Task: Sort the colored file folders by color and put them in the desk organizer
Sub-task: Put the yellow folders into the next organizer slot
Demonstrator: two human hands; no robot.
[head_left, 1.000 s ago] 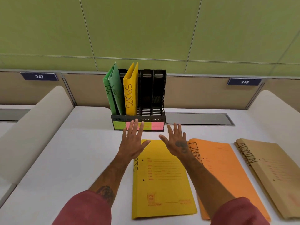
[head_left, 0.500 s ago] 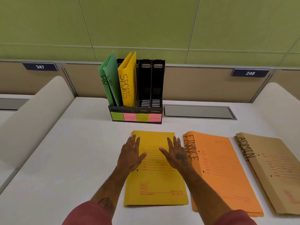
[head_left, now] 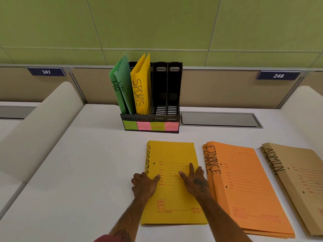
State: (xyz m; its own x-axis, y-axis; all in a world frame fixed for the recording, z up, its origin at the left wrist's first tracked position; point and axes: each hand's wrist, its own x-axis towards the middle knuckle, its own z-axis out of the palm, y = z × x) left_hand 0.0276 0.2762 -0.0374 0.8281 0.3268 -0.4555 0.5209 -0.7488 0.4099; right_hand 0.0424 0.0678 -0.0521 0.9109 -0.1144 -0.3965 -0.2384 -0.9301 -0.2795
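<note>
Left hand (head_left: pixel 145 186) pinches the spine edge of the yellow folder (head_left: pixel 173 154); right hand (head_left: pixel 196 182) presses flat on it, fingers straight, near the front edge of the surface (head_left: pixel 87 172).

Left grip (head_left: pixel 145 185) curled; right grip (head_left: pixel 195 182) flat

My left hand (head_left: pixel 146 185) hides the edge of the flat yellow folder (head_left: pixel 172 154) it grips. Beyond that grip I can't read the blurred sticky notes (head_left: pixel 151 126) on the organizer (head_left: pixel 174 84). Far right of it, the brown folders (head_left: pixel 297 180) run off-frame.
</note>
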